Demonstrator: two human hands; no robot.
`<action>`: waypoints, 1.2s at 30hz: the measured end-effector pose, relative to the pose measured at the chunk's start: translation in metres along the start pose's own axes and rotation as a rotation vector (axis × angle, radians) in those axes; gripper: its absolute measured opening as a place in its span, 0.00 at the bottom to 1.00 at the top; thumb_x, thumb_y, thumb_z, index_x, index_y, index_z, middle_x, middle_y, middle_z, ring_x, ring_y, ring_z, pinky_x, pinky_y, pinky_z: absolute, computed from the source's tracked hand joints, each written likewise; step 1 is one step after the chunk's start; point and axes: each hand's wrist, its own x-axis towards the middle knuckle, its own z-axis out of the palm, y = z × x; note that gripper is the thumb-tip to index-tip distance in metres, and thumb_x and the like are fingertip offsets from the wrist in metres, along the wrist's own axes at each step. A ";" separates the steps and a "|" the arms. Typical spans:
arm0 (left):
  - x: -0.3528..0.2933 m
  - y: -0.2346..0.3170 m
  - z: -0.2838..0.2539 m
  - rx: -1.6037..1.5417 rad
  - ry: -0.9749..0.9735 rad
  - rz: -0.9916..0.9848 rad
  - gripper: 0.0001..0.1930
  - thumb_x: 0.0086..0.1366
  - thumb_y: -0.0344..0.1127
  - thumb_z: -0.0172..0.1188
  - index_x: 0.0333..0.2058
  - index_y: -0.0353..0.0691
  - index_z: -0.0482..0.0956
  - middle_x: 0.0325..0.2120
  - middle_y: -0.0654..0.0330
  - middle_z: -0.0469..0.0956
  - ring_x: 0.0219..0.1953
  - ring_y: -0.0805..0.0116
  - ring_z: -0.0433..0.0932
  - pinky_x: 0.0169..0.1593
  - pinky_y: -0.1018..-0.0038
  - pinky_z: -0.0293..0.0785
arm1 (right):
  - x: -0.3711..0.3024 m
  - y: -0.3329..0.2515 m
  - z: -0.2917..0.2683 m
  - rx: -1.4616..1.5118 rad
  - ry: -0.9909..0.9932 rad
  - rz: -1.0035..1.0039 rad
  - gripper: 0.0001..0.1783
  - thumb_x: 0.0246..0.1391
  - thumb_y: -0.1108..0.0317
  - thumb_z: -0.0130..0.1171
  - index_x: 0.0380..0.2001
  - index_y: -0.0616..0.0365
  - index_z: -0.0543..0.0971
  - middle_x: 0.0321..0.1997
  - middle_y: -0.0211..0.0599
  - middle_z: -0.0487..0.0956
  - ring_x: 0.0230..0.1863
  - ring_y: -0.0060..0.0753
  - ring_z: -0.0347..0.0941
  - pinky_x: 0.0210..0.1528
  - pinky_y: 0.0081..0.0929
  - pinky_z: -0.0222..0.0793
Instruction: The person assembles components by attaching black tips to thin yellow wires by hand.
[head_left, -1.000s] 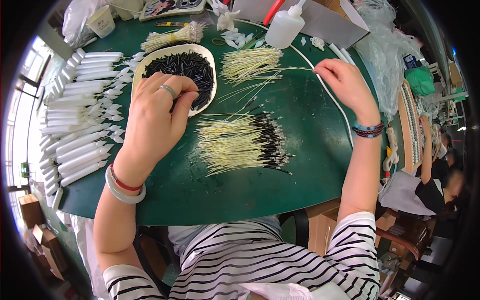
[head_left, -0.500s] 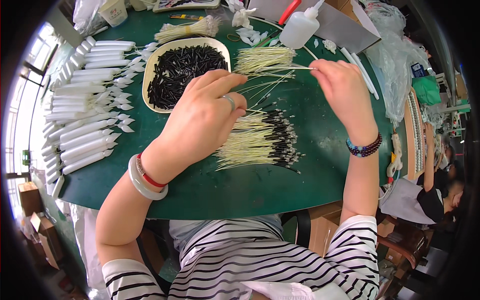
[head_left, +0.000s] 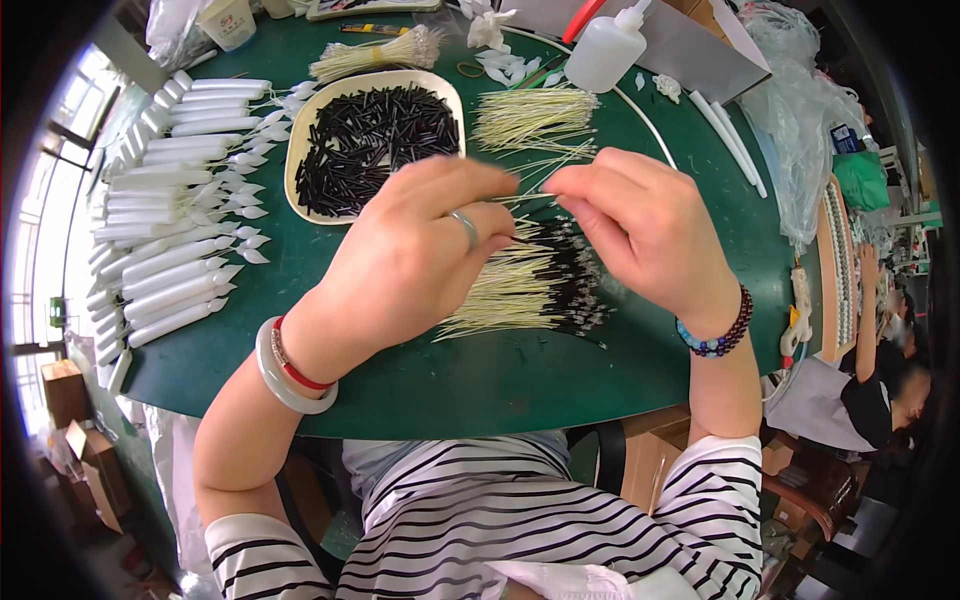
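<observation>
My right hand [head_left: 655,230] is closed in a pinch on a thin pale-yellow wire [head_left: 528,195], just above the wires on the table. Facing it from the left is my left hand [head_left: 420,245], its fingers curled and partly blurred; whatever they pinch is hidden. Below both hands lies a pile of pale wires [head_left: 505,290] whose right ends carry black sleeves [head_left: 580,285]. A bundle of plain pale wires [head_left: 535,115] lies beyond the hands. Short black tubes [head_left: 370,130] fill a cream dish [head_left: 296,180] behind my left hand.
Rows of white candle-shaped sticks [head_left: 175,265] line the left side. Toward the back are a white squeeze bottle [head_left: 607,52], another wire bundle [head_left: 375,55] and a grey box [head_left: 700,50]. Two white tubes [head_left: 735,145] lie at right. Another person [head_left: 875,370] sits far right.
My right hand has come left and nearer with the wire, away from the far bundle's right end. My left hand has shifted slightly right and nearer, so the two hands are closer together.
</observation>
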 end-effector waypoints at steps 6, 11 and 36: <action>-0.003 -0.001 0.002 0.033 -0.046 0.085 0.04 0.50 0.22 0.61 0.28 0.34 0.78 0.28 0.56 0.77 0.31 0.56 0.75 0.36 0.67 0.73 | -0.003 -0.009 0.022 0.079 0.081 -0.071 0.06 0.46 0.74 0.60 0.30 0.56 0.76 0.23 0.33 0.72 0.24 0.37 0.72 0.24 0.29 0.69; -0.007 0.005 -0.013 -0.186 -0.067 -0.368 0.04 0.56 0.19 0.59 0.31 0.31 0.77 0.29 0.59 0.77 0.31 0.72 0.76 0.37 0.79 0.72 | -0.002 -0.009 0.014 0.117 0.084 0.042 0.06 0.49 0.73 0.60 0.32 0.57 0.78 0.22 0.34 0.74 0.21 0.37 0.72 0.21 0.28 0.68; -0.007 0.008 -0.009 -0.223 -0.021 -0.389 0.03 0.55 0.22 0.60 0.29 0.32 0.76 0.25 0.61 0.77 0.27 0.76 0.76 0.33 0.81 0.73 | -0.003 -0.014 0.018 0.219 0.056 0.033 0.07 0.47 0.80 0.60 0.32 0.61 0.78 0.21 0.34 0.73 0.18 0.29 0.67 0.19 0.23 0.61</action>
